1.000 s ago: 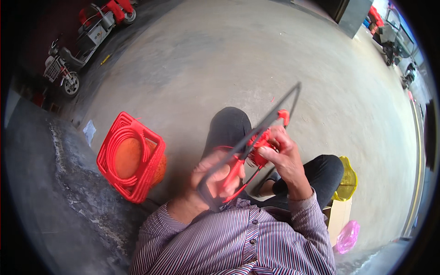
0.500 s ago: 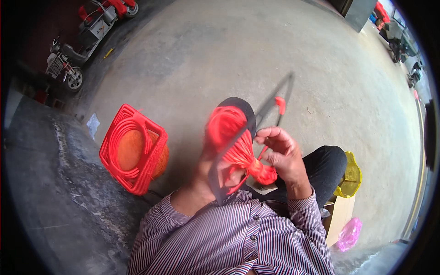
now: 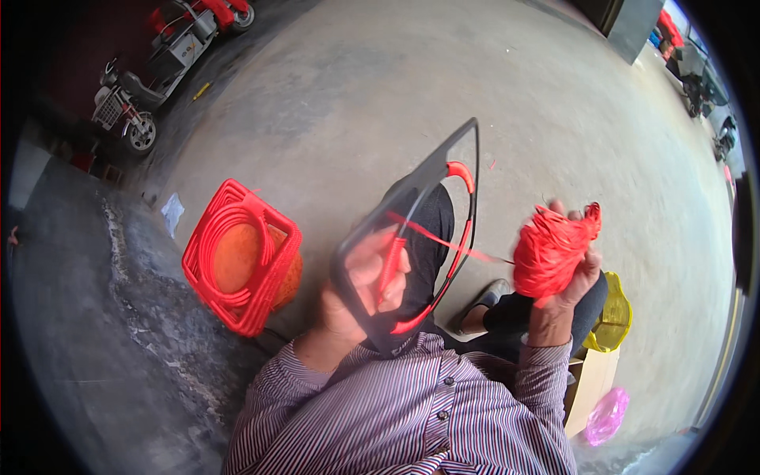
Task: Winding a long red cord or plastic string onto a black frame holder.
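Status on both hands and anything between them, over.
Left grip on black frame, red-wrapped in places. Right grip on red bundle. Red strand crossing the gap.

Open room over floor [image 3: 356,103] beyond red strand [image 3: 482,255]

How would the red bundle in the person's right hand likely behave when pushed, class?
The red bundle would probably yield softly, since it looks like many thin, flexible strands. It may be light for its size: the right hand alone supports it. Its lumpy outline and protruding tuft suggest it would hardly roll.
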Demonstrator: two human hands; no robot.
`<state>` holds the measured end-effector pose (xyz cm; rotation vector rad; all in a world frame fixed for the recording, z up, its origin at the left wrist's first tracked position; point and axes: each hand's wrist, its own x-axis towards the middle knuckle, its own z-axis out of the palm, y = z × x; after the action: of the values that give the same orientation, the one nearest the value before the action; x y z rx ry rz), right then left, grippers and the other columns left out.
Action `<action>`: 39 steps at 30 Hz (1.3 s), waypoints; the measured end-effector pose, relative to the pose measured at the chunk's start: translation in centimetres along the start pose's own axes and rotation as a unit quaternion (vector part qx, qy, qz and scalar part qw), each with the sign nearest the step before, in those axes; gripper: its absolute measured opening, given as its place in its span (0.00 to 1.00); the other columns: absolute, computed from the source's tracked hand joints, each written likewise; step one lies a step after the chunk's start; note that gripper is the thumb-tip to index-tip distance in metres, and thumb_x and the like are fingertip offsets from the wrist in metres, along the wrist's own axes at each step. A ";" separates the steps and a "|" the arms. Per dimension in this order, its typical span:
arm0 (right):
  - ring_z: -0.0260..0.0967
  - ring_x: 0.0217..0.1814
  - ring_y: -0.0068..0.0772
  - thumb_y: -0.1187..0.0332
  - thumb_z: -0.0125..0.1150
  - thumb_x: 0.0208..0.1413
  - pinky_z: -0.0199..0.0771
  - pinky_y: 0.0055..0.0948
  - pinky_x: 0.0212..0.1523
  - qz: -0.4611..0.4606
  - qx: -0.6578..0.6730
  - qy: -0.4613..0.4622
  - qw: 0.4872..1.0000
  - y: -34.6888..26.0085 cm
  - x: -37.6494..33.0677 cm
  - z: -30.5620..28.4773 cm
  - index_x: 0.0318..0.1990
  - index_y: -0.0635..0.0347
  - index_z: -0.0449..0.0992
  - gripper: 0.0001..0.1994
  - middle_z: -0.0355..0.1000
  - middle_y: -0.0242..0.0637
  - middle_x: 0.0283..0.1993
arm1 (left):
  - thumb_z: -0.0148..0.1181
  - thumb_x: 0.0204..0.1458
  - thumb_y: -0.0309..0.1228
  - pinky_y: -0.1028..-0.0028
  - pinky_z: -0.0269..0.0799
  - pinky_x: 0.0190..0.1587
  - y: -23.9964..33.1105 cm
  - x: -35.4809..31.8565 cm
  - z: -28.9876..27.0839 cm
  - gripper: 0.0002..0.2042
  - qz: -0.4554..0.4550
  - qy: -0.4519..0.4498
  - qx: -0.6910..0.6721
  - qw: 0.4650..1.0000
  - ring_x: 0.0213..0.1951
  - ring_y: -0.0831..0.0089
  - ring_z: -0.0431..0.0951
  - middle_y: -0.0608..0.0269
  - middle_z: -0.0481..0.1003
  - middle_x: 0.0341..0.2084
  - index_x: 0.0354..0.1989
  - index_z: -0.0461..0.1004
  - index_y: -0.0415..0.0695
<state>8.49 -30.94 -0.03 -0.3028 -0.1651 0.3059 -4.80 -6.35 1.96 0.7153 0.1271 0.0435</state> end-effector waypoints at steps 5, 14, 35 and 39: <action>0.61 0.19 0.26 0.61 0.47 0.60 0.61 0.27 0.21 0.156 0.060 -0.056 0.984 -1.8 -0.9 -7.9 0.50 0.63 0.65 0.17 0.65 0.32 0.27 | 0.45 0.62 0.36 0.77 0.60 0.20 0.6 -0.2 -2.2 0.12 0.026 0.041 -0.020 0.999 0.23 0.72 0.68 0.52 0.71 0.36 0.50 0.69 0.48; 0.64 0.30 0.17 0.70 0.55 0.59 0.67 0.23 0.31 0.233 -0.592 -0.010 0.771 5.7 -3.2 -7.8 0.38 0.65 0.68 0.07 0.70 0.30 0.31 | 0.36 0.64 0.43 0.78 0.63 0.18 1.4 0.7 -3.3 0.24 -0.127 -0.081 -0.047 0.987 0.17 0.76 0.67 0.47 0.75 0.32 0.52 0.68 0.33; 0.66 0.53 0.25 0.74 0.70 0.44 0.65 0.28 0.55 0.122 -0.426 -0.134 0.887 5.5 1.3 3.0 0.57 0.64 0.66 0.30 0.68 0.34 0.50 | 0.51 0.53 0.34 0.75 0.69 0.29 -1.4 0.1 1.5 0.23 -0.180 0.001 -0.168 0.969 0.35 0.65 0.74 0.48 0.71 0.42 0.55 0.61 0.33; 0.68 0.47 0.22 0.79 0.70 0.43 0.66 0.25 0.52 0.196 -0.398 -0.183 0.877 5.6 -1.6 3.4 0.58 0.60 0.65 0.32 0.71 0.29 0.41 | 0.55 0.53 0.29 0.78 0.62 0.19 -0.7 0.4 1.4 0.15 -0.049 0.031 -0.026 0.998 0.23 0.73 0.71 0.56 0.74 0.30 0.49 0.68 0.40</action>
<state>4.73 -25.44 1.22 -1.1098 -0.6147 0.6971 -4.24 -7.72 2.51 0.6553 0.2196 -0.0250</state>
